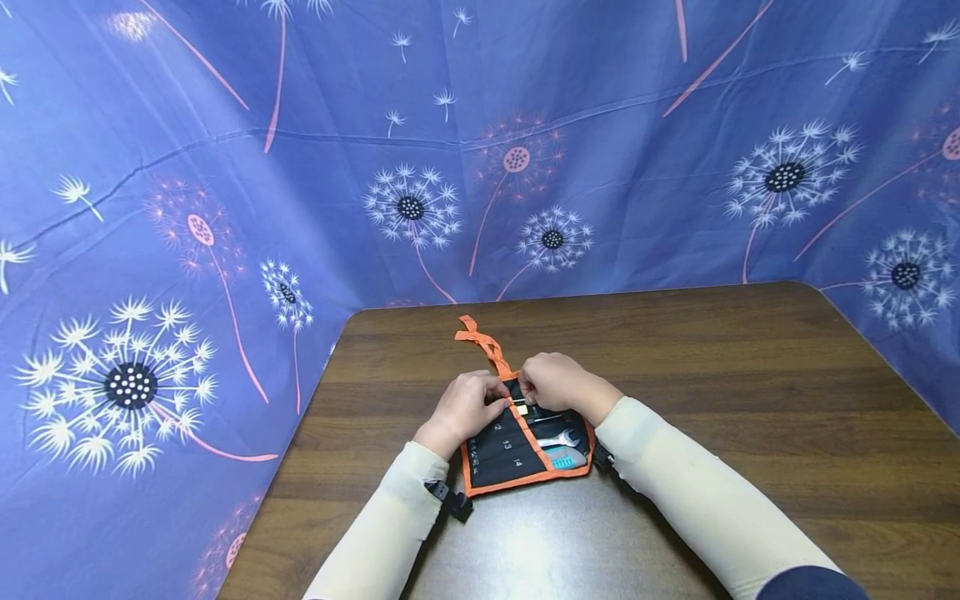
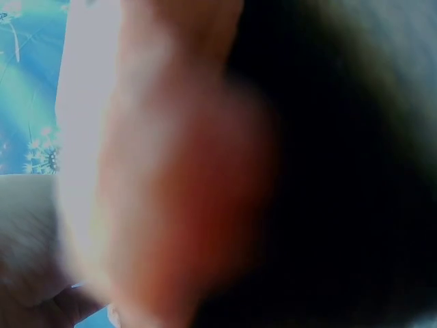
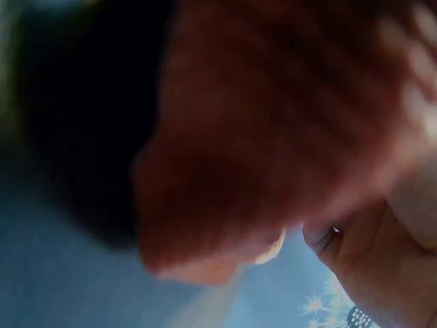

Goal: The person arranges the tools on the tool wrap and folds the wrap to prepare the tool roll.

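In the head view, a black tool roll (image 1: 491, 460) with orange edging lies spread on the table, white numbers such as 13 and 14 printed on its pockets. My left hand (image 1: 467, 406) pinches the orange-trimmed pocket edge near the roll's upper part. Close beside it, my right hand (image 1: 558, 383) has its fingers curled down at the upper pocket, around a small silver tool mostly hidden by the fingers. Below, a silver open-end wrench (image 1: 561, 439) sticks out of a pocket. Both wrist views are filled mostly by blurred close skin.
Orange tie straps (image 1: 483, 340) trail from the roll's top toward the back of the wooden table (image 1: 712, 375). A light-blue piece (image 1: 566, 457) shows at the lowest pocket. Behind the table hangs a blue cloth (image 1: 630, 167) with dandelion prints.
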Motion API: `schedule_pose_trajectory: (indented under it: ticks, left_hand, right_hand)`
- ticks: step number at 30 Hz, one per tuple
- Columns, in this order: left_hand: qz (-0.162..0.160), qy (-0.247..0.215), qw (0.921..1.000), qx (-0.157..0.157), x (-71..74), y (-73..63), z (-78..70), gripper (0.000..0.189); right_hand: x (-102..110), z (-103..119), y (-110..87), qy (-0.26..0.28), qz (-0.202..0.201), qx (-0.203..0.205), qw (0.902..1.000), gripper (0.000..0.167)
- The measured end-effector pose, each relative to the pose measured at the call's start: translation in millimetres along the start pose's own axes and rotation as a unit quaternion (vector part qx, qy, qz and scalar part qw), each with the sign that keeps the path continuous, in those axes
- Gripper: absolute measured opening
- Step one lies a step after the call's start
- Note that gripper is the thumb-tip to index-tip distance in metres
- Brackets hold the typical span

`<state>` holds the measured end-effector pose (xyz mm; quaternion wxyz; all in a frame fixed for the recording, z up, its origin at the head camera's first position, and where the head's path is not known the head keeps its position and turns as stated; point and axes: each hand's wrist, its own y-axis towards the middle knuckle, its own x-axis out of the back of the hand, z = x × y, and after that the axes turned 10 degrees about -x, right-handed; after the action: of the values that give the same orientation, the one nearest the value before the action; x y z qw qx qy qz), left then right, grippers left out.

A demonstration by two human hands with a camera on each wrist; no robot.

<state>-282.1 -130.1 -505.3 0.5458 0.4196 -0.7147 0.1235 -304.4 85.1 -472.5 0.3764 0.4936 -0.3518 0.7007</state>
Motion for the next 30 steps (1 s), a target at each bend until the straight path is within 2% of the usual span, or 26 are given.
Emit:
schedule_pose_trajectory:
  ticks: [4,20,25,30]
  left_hand:
    - [0.001,0.004,1.0000,-0.004,-0.7,0.9,0.3,0.004]
    - [-0.003,0.009,0.9999,-0.009,-1.9,1.0,0.3,0.004]
    - [-0.008,0.006,0.9998,-0.017,-2.6,1.3,0.6,0.006]
    - [-0.005,-0.001,0.9999,-0.014,-1.0,-1.4,1.8,0.006]
  right_hand:
    - [-1,3,3.7,-0.013,0.003,0.005,0.9999,0.027]
    - [-1,14,5.9,-0.008,0.001,0.015,0.9999,0.030]
    - [1,14,1.4,0.004,0.017,0.000,0.9998,0.026]
    - [2,13,-5.1,0.031,0.033,-0.014,0.9989,0.015]
